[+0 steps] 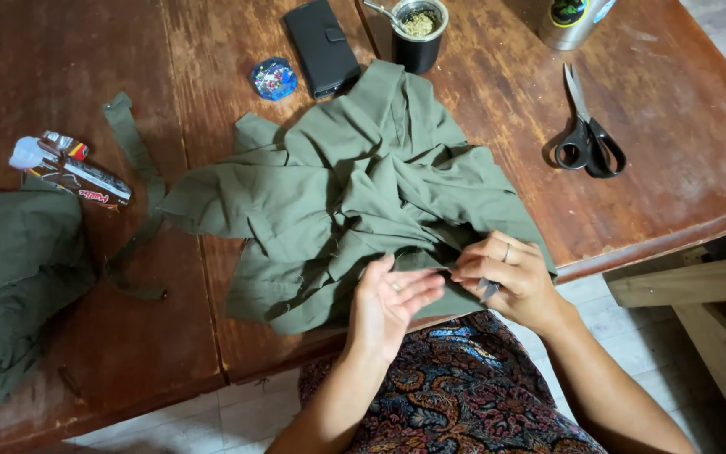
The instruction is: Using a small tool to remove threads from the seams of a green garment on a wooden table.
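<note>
A crumpled olive green garment (355, 189) lies on the worn wooden table (657, 185), its near edge hanging over the front. My left hand (388, 303) is palm up with fingers spread, touching that near edge of cloth. My right hand (510, 277) pinches the fabric between thumb and fingers, and a small grey tool tip shows under its fingers. A ring sits on each hand. The two hands almost meet at the fabric's edge.
Black-handled scissors (586, 134) lie at the right. A black wallet (323, 46), a blue round tin (274, 79), a dark cup with a metal straw (418, 34) and a metal flask (571, 18) stand at the back. A green strap (136, 160), wrappers (69, 168) and more green cloth (14, 277) lie left.
</note>
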